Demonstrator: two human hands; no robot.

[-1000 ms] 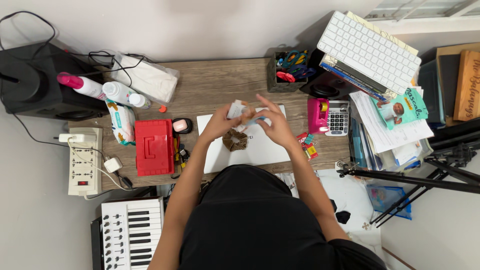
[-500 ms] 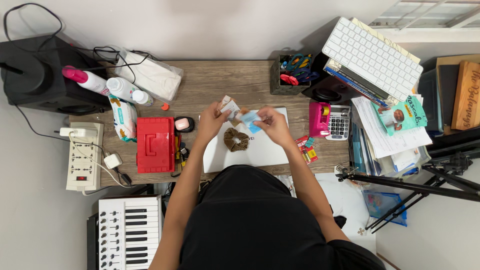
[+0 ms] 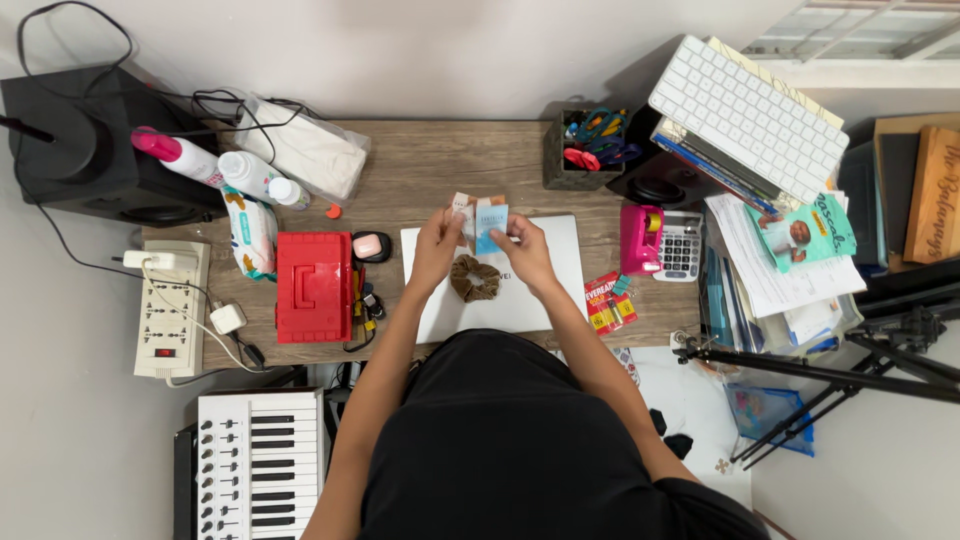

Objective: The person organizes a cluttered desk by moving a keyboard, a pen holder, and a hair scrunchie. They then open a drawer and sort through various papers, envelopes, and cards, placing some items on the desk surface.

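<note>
A brown scrunchie (image 3: 474, 278) lies on the closed white laptop (image 3: 500, 300), nearest the person. Just past the scrunchie, both hands meet above the laptop's far edge. The left hand (image 3: 437, 250) pinches a few small cards (image 3: 463, 210) – the right hand (image 3: 522, 250) pinches a light blue card (image 3: 491, 224) beside them. The cards look thin, light and bendy, so holding them by the edges seems best. Further off, right of the laptop, sits a pink tape holder (image 3: 638, 238).
</note>
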